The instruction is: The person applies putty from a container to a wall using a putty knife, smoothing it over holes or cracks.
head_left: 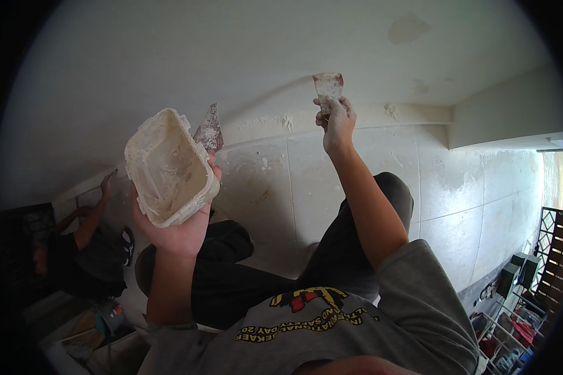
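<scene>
My left hand [176, 237] is closed under and around a whitish plastic tub [200, 190], tilted so its open side shows. Pale putty smears its walls and bottom. Beside the tub's rim, a putty-spattered reddish-brown scraper blade [210, 134] sticks up from the fingers of the same hand; its grip is hidden. Farther right, my dusty right hand [339, 125] grips a putty knife [328, 86]. Its wide, putty-coated blade points away from me at the pale wall [262, 62]; I cannot tell whether it touches.
Putty lumps [286, 121] dot the ledge along the wall's base. Large pale tiles [344, 200] cover the floor. At the far left another person [87, 250] sits low, a hand raised to the wall. A wall projection [512, 115] juts out right, with a cluttered rack [512, 331] below.
</scene>
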Motion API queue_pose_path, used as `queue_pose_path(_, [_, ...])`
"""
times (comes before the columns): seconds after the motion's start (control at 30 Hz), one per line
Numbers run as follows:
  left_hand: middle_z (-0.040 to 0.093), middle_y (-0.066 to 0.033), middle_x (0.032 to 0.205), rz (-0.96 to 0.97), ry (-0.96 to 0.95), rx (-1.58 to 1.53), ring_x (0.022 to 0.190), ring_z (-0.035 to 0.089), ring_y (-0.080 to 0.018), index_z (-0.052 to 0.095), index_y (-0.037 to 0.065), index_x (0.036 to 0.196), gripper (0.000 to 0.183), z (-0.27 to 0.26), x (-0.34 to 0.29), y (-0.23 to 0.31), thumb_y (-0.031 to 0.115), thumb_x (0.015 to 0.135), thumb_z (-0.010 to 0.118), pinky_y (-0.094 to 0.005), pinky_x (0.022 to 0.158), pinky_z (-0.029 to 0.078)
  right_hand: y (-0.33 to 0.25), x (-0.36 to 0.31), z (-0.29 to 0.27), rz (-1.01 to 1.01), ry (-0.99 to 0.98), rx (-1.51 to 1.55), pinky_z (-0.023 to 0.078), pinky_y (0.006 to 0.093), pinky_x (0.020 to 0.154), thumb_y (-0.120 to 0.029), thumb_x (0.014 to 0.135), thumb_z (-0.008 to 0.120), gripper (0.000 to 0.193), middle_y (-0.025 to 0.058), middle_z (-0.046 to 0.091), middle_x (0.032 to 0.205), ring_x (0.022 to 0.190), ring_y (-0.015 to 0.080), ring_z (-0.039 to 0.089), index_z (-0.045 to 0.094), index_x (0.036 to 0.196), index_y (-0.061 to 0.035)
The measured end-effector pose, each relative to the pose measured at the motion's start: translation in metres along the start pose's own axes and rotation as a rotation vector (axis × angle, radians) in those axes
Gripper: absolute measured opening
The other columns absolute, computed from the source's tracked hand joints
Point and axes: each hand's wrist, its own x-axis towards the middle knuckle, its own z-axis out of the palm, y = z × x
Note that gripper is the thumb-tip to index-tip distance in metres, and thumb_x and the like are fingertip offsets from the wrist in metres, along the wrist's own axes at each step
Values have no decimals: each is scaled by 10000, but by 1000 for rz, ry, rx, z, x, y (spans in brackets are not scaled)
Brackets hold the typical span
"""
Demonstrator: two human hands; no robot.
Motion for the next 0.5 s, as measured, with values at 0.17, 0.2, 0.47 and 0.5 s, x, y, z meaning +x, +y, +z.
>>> queue_pose_path(0.17, [495,-142,1388,-6,1,12,1224,480,-419,413,90,1468,670,1,0,1,527,961,441,-523,1047,399,-6,-5,4,124,89,-126,451,266,500,-83,927,528,153,151,704,874,529,143,544,540,1051,8])
queue_pose_path(0.2, [496,-139,1389,-8,-16,24,1222,480,-418,414,93,1467,668,0,0,2,527,961,443,-520,1047,398,-6,-4,5,121,90,-125,451,266,500,-83,927,528,153,151,704,874,529,143,544,540,1051,8])
queue_pose_path(0.47, [489,-130,1400,8,44,19,1223,481,-419,416,106,1468,667,-1,-1,1,534,957,447,-522,1054,390,-6,2,6,104,98,-146,453,257,498,-94,931,523,162,147,710,880,541,139,553,539,1058,4])
queue_pose_path(0.5, [486,-131,1402,8,46,15,1224,480,-419,415,106,1469,673,-1,0,1,538,955,449,-524,1056,387,-5,3,6,105,97,-146,453,257,498,-94,931,523,162,147,710,880,541,139,553,539,1058,4])
